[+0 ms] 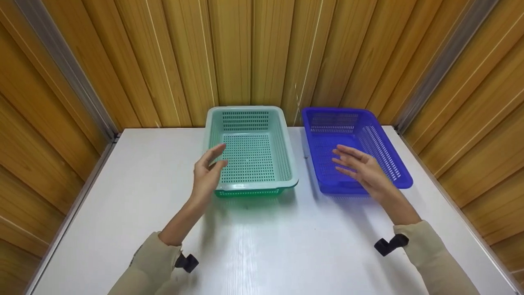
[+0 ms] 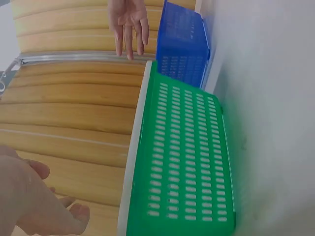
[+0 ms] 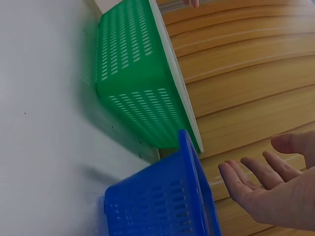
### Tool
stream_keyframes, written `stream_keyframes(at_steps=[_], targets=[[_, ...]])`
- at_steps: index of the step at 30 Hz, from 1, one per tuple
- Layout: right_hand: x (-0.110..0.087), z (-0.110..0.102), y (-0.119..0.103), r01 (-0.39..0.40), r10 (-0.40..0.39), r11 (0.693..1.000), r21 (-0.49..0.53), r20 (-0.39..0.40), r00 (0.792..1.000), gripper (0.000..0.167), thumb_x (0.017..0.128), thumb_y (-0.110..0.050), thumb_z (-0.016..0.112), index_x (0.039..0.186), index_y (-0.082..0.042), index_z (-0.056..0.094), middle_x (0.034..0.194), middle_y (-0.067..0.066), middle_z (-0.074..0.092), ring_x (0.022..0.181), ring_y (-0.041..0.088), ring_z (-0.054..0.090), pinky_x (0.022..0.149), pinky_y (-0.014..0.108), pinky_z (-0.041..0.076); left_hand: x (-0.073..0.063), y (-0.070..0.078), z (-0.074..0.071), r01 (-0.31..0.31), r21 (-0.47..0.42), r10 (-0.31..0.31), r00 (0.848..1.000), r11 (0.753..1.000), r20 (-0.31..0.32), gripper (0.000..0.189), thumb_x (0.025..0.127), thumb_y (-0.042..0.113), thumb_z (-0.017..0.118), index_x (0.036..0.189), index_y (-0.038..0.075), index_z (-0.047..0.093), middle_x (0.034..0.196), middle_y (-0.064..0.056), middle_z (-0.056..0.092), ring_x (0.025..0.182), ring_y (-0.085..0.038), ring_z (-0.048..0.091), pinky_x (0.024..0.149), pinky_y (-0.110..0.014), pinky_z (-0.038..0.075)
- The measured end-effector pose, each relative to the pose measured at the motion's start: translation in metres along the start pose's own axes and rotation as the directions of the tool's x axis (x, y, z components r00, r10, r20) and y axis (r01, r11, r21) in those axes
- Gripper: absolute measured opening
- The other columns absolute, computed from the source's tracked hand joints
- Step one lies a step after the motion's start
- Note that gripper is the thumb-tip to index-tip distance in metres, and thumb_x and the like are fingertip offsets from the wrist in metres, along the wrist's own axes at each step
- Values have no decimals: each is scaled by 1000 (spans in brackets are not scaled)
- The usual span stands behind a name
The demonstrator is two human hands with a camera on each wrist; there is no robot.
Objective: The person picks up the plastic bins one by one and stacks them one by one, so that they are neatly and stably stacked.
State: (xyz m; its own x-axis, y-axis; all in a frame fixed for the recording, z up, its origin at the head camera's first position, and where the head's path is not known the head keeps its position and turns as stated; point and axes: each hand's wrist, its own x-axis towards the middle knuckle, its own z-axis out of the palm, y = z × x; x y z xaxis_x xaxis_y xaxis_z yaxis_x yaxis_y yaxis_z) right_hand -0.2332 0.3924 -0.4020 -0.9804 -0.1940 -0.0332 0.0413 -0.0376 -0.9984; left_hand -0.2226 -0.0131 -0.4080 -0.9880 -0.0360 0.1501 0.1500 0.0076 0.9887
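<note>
Both hands hover, grip wide: left hand by green basket, right hand over blue basket.

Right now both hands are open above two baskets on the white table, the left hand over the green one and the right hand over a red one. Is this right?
Not quite. The basket under the right hand is blue, not red: the head view shows the blue basket beside the green basket. The left hand is open over the green one, on the white table.
</note>
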Motion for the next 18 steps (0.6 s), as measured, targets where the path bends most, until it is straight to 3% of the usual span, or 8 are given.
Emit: stream_keyframes(at_steps=[4, 7, 11, 14, 18], targets=[[-10, -23, -4, 33, -33, 998, 46, -14, 999, 46, 103, -14, 61, 147, -14, 49, 129, -13, 69, 123, 10, 66, 103, 27, 54, -3, -3, 33, -42, -4, 42, 996, 999, 78, 43, 102, 3, 52, 145, 8, 55, 149, -9, 56, 139, -25, 51, 113, -41, 46], [-16, -41, -6, 58, -56, 996, 72, -23, 998, 50, 103, -8, 59, 150, -12, 44, 129, -12, 69, 120, 9, 68, 101, 26, 55, -5, -6, 53, -31, -17, 33, 991, 999, 129, 42, 101, 3, 53, 143, 9, 58, 146, -8, 59, 137, -23, 53, 112, -39, 48], [-24, -68, -8, 96, -91, 982, 165, -36, 995, 40, 103, -1, 54, 141, -12, 58, 128, -6, 72, 115, 10, 71, 97, 26, 56, -4, -10, 82, -12, -57, 22, 982, 998, 185, 42, 100, 2, 53, 141, 7, 59, 144, -10, 61, 135, -24, 55, 110, -37, 49], [-31, -91, -9, 117, -105, 959, 259, -60, 993, 34, 103, 3, 51, 124, -14, 72, 121, -3, 75, 110, 10, 73, 93, 24, 58, -6, -16, 111, -4, -82, 24, 968, 997, 250, 43, 99, 1, 53, 141, 4, 59, 144, -14, 61, 134, -28, 57, 108, -34, 51], [-39, -113, -7, 117, -85, 941, 317, -114, 990, 33, 102, 4, 52, 119, -11, 77, 113, -2, 78, 103, 9, 74, 88, 21, 59, -12, -23, 146, 26, -66, 1, 926, 997, 377, 47, 96, 1, 57, 143, 5, 57, 147, -13, 59, 137, -29, 55, 107, -32, 51]])
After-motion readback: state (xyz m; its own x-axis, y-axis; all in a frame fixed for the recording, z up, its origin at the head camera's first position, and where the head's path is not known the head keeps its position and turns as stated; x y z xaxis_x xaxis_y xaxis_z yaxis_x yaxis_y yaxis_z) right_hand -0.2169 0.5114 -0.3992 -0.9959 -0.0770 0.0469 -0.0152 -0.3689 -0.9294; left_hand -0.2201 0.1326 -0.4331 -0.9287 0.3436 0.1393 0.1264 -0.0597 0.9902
